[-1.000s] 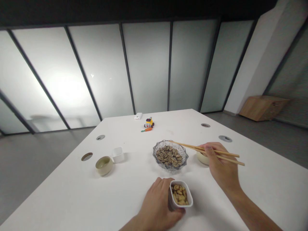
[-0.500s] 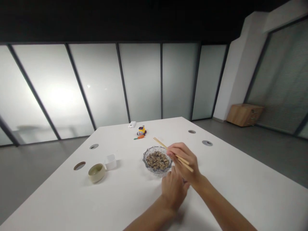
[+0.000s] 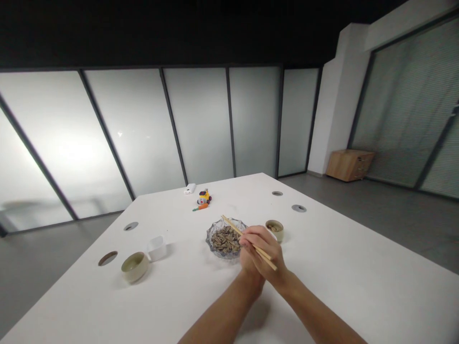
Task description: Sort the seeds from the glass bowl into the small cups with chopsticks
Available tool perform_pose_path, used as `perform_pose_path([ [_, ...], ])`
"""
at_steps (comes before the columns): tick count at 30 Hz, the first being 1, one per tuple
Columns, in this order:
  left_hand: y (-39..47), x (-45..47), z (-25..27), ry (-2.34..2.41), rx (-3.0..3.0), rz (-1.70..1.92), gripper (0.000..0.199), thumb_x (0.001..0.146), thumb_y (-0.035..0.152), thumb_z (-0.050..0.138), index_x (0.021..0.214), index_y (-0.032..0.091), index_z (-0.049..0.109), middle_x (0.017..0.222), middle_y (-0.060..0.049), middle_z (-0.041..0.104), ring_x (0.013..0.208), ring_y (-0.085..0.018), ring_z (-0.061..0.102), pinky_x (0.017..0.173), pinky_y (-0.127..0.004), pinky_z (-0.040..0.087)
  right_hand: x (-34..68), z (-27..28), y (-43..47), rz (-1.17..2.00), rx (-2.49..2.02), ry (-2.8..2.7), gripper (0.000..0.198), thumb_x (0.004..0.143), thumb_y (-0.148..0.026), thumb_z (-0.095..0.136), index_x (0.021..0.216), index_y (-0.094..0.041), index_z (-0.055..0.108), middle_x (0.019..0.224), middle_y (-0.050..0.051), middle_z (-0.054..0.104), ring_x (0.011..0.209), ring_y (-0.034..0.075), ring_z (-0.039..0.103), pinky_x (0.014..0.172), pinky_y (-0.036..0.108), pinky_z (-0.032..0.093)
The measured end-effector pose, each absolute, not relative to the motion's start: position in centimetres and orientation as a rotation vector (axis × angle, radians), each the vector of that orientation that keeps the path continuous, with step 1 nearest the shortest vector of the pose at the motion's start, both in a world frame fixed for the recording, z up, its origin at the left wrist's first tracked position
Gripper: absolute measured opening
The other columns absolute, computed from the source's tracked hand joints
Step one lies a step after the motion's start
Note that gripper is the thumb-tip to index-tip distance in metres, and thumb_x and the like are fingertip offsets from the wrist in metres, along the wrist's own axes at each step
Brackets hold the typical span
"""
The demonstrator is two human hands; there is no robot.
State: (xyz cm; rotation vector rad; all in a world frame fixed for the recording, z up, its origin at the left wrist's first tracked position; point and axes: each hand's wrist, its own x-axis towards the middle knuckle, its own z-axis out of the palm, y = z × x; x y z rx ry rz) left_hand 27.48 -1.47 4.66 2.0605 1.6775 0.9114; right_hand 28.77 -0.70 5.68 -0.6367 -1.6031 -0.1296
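My right hand is closed around a pair of wooden chopsticks, whose tips point away to the left above a scalloped clear glass bowl. Striped sunflower seeds fill much of that bowl. My left hand is under and behind the right one, close to the bowl's near right side. Its fingers are hidden, so what they touch does not show. Just beyond my right hand stands a small beige cup with some seeds inside, and a bit of something white shows in front of it.
On the left of the white table stand a beige bowl and a white plastic container. Farther back are a yellow toy vehicle, an orange-handled toy screwdriver and a white box-like item. Cable holes pierce the tabletop.
My left hand has moved forward, further beneath the right hand. The beige cup on the right has come into sight. The whole view has shifted, with the scene sliding left.
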Motion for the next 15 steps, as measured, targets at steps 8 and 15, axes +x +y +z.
perform_pose_path([
  [8, -2.1, 27.2, 6.5, 1.729, 2.024, 0.988, 0.037, 0.115, 0.039, 0.038, 0.131, 0.024, 0.068, 0.115, -0.014, 0.069, 0.145, -0.043, 0.054, 0.124, -0.080, 0.030, 28.7, 4.8, -0.2, -0.163, -0.751, -1.556, 0.019, 0.106, -0.027, 0.062, 0.097, -0.029, 0.079, 0.096, 0.006, 0.078, 0.088, 0.023, 0.077, 0.097, 0.049, 0.061],
  [15, -2.4, 26.6, 7.1, 1.821, 2.135, 0.865, 0.038, 0.112, 0.043, 0.051, 0.146, 0.026, 0.058, 0.112, -0.014, 0.071, 0.123, -0.037, 0.068, 0.106, -0.065, 0.057, 28.4, 4.5, 0.1, -0.256, -0.731, -1.637, 0.014, 0.102, -0.018, 0.066, 0.098, -0.029, 0.073, 0.093, -0.002, 0.079, 0.081, 0.017, 0.077, 0.129, 0.061, 0.033],
])
